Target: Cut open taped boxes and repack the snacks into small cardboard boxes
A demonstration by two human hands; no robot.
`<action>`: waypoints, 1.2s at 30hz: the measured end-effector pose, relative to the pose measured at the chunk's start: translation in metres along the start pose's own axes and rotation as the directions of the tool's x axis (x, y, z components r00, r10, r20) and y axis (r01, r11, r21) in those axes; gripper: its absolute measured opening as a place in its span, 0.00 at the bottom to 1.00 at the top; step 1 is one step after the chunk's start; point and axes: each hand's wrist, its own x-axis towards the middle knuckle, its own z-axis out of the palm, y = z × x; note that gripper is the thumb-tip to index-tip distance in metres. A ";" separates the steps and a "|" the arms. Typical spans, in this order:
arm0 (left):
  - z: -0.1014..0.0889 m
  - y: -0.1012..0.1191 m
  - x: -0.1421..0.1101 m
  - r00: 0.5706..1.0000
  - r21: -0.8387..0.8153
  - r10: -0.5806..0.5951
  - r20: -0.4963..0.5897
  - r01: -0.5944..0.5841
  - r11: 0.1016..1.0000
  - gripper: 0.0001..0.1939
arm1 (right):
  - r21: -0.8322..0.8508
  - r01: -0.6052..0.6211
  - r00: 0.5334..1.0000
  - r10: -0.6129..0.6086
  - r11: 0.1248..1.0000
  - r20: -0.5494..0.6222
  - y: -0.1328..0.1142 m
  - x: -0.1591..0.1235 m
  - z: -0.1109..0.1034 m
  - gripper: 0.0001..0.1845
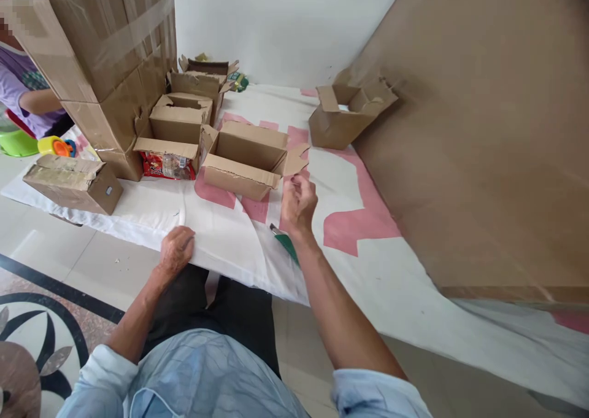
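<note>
My left hand rests knuckles-down on the near edge of a white and pink sheet, its fingers curled under. My right hand is raised just in front of an open, empty cardboard box, fingers loosely bent and apart, close to the box's right flap but holding nothing I can see. A green-handled tool lies on the sheet under my right wrist.
A stack of large taped cartons stands at the left, with several small open boxes beside it and red snack packets. Another small box sits by a big cardboard panel. A person in purple sits far left.
</note>
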 end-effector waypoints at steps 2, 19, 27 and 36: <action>-0.014 -0.013 0.015 0.992 0.117 -0.113 -0.060 0.119 0.986 0.12 | -0.035 0.112 0.994 -0.112 0.993 0.010 -0.006 -0.039 -0.002 0.20; -0.033 -0.040 0.063 0.933 0.361 -0.351 0.083 0.300 0.883 0.11 | 0.050 0.191 0.899 -0.195 0.980 0.392 0.002 -0.143 0.022 0.12; -0.051 -0.015 0.062 0.926 -0.326 -0.319 0.203 0.371 0.869 0.18 | 0.285 -0.230 0.732 -0.028 0.931 0.680 -0.060 -0.119 0.060 0.14; -0.075 0.038 0.057 0.904 -0.492 -0.205 0.375 0.382 0.782 0.25 | 0.238 -0.578 0.510 0.117 0.780 0.852 -0.101 -0.118 0.064 0.21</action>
